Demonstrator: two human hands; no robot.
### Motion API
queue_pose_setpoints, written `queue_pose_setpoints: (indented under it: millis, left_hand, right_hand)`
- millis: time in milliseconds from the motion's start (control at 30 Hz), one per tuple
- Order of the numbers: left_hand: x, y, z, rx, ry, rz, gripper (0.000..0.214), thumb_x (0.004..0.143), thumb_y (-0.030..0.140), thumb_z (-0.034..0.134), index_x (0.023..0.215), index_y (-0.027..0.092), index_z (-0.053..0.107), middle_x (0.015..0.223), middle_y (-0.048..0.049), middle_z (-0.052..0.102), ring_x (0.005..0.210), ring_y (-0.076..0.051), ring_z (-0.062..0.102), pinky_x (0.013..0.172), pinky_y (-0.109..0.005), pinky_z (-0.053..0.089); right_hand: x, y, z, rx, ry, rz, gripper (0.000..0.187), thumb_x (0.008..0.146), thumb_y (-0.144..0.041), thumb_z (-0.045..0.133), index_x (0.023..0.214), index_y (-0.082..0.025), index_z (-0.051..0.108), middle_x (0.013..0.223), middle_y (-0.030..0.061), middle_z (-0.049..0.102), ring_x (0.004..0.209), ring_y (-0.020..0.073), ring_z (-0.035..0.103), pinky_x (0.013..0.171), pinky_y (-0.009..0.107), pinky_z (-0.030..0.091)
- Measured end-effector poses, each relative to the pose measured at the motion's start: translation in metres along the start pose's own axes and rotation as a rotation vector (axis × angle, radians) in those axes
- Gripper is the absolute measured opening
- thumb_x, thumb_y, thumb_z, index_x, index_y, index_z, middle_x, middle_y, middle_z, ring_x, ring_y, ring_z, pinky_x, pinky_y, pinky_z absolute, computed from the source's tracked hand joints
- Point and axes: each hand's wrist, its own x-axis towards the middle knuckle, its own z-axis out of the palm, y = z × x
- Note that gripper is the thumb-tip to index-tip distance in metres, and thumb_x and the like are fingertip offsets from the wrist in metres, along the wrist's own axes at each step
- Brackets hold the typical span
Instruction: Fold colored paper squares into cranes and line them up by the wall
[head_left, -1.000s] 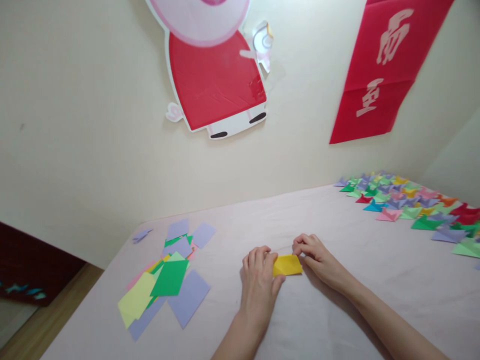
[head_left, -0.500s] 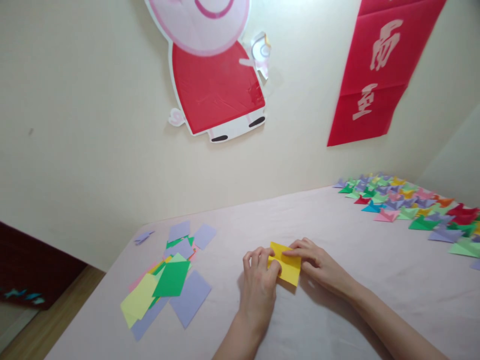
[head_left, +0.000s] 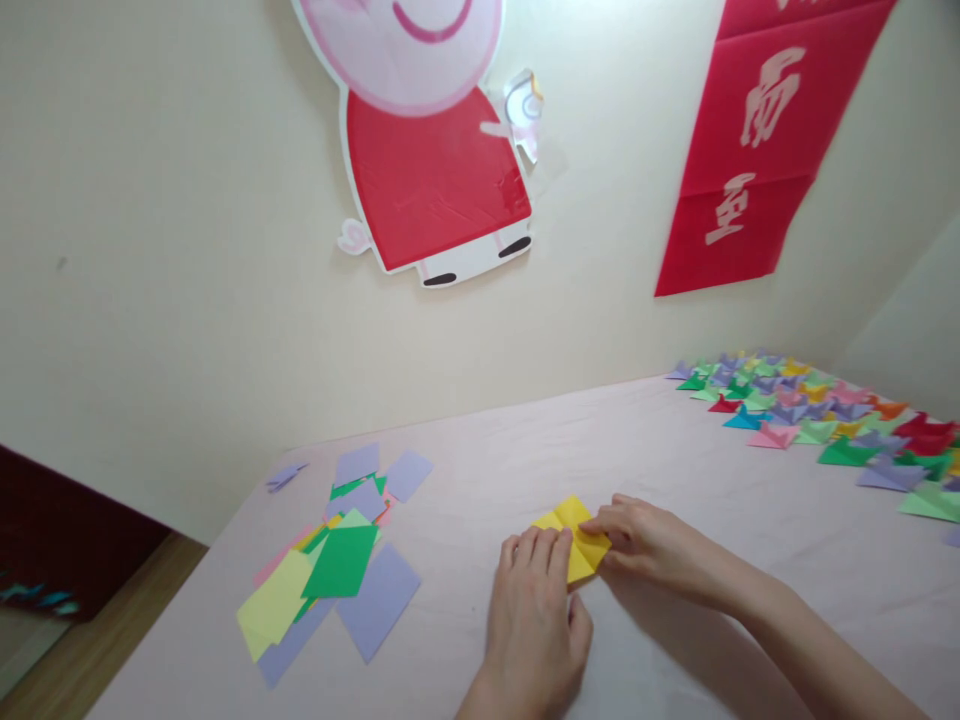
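A small square of yellow paper (head_left: pixel 571 515) with creases across it lies on the pale cloth between my hands. My left hand (head_left: pixel 531 600) rests over its left side, fingers lying flat and close together, the thumb apart below the near edge. At the right corner, my right hand (head_left: pixel 637 535) pinches the paper between thumb and forefinger. Part of the paper's left side is hidden under the left fingers.
Loose paper sheets (head_left: pixel 341 560) in several colours lie to the left, with a folded purple piece (head_left: pixel 286 476) behind. Rows of folded paper figures (head_left: pixel 817 410) stand at the right. A wall with a cartoon cutout (head_left: pixel 439 180) and a red banner (head_left: pixel 750 170) rises behind the cloth-covered surface (head_left: pixel 465 440).
The yellow paper has turned on the cloth. My left hand has shifted right, its fingers flattening and its thumb coming off the paper. The right hand now pinches the right corner.
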Motion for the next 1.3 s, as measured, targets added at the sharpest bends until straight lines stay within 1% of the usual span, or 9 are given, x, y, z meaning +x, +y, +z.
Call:
queue_pose_setpoints:
  millis: [167, 267, 333, 467, 567, 800, 967, 1100, 1300]
  left_hand:
    - [-0.001, 0.001, 0.0, -0.031, -0.03, -0.053, 0.033, 0.083, 0.029, 0.061, 0.114, 0.019, 0.059, 0.123, -0.0091, 0.061, 0.112, -0.029, 0.053, 0.099, -0.046, 0.042]
    - [-0.001, -0.005, 0.002, -0.046, -0.022, -0.062, 0.043, 0.085, 0.024, 0.058, 0.127, 0.017, 0.052, 0.123, -0.0101, 0.062, 0.11, -0.028, 0.054, 0.099, -0.044, 0.042]
    - [-0.004, -0.009, 0.004, -0.04, 0.0, -0.055, 0.056, 0.086, 0.02, 0.055, 0.139, 0.015, 0.04, 0.127, -0.0117, 0.06, 0.113, -0.027, 0.054, 0.102, -0.043, 0.041]
    - [-0.012, -0.013, 0.007, 0.007, 0.04, -0.038, 0.077, 0.084, 0.015, 0.054, 0.152, 0.017, 0.017, 0.152, -0.0151, 0.035, 0.126, -0.027, 0.048, 0.102, -0.041, 0.043]
    - [-0.014, -0.012, 0.009, 0.057, 0.027, -0.014, 0.08, 0.08, 0.011, 0.056, 0.152, 0.022, 0.022, 0.16, -0.0137, 0.016, 0.126, -0.029, 0.048, 0.099, -0.042, 0.045]
    - [-0.017, -0.013, 0.018, 0.184, -0.004, -0.004, 0.056, 0.088, 0.033, 0.057, 0.142, 0.022, 0.046, 0.151, -0.0108, 0.041, 0.125, -0.033, 0.049, 0.101, -0.051, 0.044]
    - [-0.018, -0.013, 0.022, 0.245, -0.073, 0.025, 0.058, 0.095, 0.041, 0.047, 0.148, 0.019, 0.037, 0.156, -0.0045, 0.032, 0.138, -0.031, 0.036, 0.107, -0.049, 0.041]
    - [-0.015, -0.009, 0.023, 0.226, -0.168, 0.06, 0.065, 0.099, 0.051, 0.034, 0.15, 0.012, 0.028, 0.158, -0.0067, 0.021, 0.144, -0.029, 0.027, 0.11, -0.05, 0.038]
    - [-0.009, -0.006, 0.015, 0.102, -0.276, -0.005, 0.07, 0.098, 0.059, 0.023, 0.151, 0.013, 0.024, 0.157, -0.0057, 0.013, 0.146, -0.028, 0.02, 0.114, -0.054, 0.032]
  right_hand:
    - [0.002, 0.003, -0.005, -0.103, 0.064, -0.017, 0.035, 0.073, -0.007, 0.057, 0.093, -0.028, 0.077, 0.093, 0.0066, 0.065, 0.089, 0.0236, 0.055, 0.081, 0.034, 0.043]
    - [0.009, 0.015, 0.001, -0.058, 0.096, -0.069, 0.022, 0.083, -0.018, 0.057, 0.081, -0.027, 0.077, 0.1, 0.0062, 0.065, 0.096, 0.0238, 0.053, 0.086, 0.037, 0.043]
    - [0.014, 0.02, 0.006, 0.019, 0.106, -0.096, 0.024, 0.089, -0.024, 0.054, 0.075, -0.025, 0.073, 0.098, 0.005, 0.066, 0.096, 0.0223, 0.054, 0.087, 0.035, 0.043]
    - [0.021, 0.022, 0.016, 0.131, 0.179, -0.021, 0.025, 0.091, -0.027, 0.05, 0.072, -0.021, 0.064, 0.083, 0.0039, 0.065, 0.086, 0.0205, 0.055, 0.082, 0.034, 0.043]
    - [0.026, 0.022, 0.022, 0.136, 0.234, 0.099, 0.021, 0.087, -0.029, 0.051, 0.07, -0.02, 0.059, 0.072, 0.0025, 0.06, 0.078, 0.0204, 0.055, 0.073, 0.032, 0.042]
    - [0.035, 0.026, 0.032, 0.105, 0.289, 0.179, 0.011, 0.08, -0.029, 0.051, 0.076, -0.021, 0.058, 0.072, 0.0012, 0.06, 0.075, 0.0203, 0.056, 0.07, 0.032, 0.04]
    - [0.037, 0.029, 0.038, 0.093, 0.317, 0.159, 0.012, 0.08, -0.028, 0.051, 0.081, -0.021, 0.061, 0.073, 0.0018, 0.063, 0.077, 0.0212, 0.057, 0.073, 0.034, 0.039]
    - [0.037, 0.03, 0.039, 0.088, 0.337, 0.16, 0.018, 0.081, -0.028, 0.051, 0.091, -0.022, 0.064, 0.071, 0.0012, 0.063, 0.075, 0.0217, 0.057, 0.075, 0.036, 0.04]
    - [0.037, 0.028, 0.04, 0.059, 0.311, 0.137, 0.019, 0.085, -0.03, 0.051, 0.084, -0.024, 0.069, 0.072, 0.0027, 0.067, 0.077, 0.0233, 0.057, 0.077, 0.038, 0.039]
